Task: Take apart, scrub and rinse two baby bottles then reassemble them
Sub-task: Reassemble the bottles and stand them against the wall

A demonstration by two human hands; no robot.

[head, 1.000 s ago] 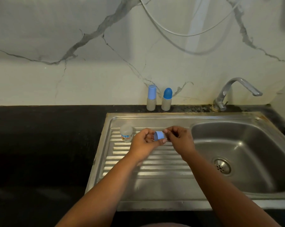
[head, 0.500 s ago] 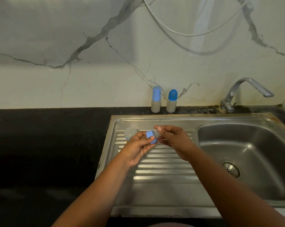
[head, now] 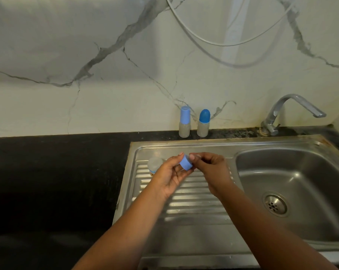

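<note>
My left hand (head: 171,175) holds a small light-blue bottle collar ring (head: 185,162) between fingers and thumb, over the ribbed drainboard. My right hand (head: 211,170) pinches a clear teat (head: 197,156) right beside the ring; the teat is mostly hidden by my fingers. A clear bottle body (head: 154,165) with no top stands on the drainboard just left of my left hand. Two capped baby bottles stand against the wall: one with a light-blue cap (head: 184,124), one with a dark-blue domed cap (head: 203,123).
The steel sink basin (head: 293,178) with its drain (head: 274,204) lies to the right, the tap (head: 290,110) above its back edge. Black countertop (head: 54,172) stretches left of the drainboard (head: 194,207). A white hose (head: 213,40) hangs on the marble wall.
Both hands stay together over the drainboard. The blue ring has turned in my left hand's fingers while the right hand's fingers shifted at its side.
</note>
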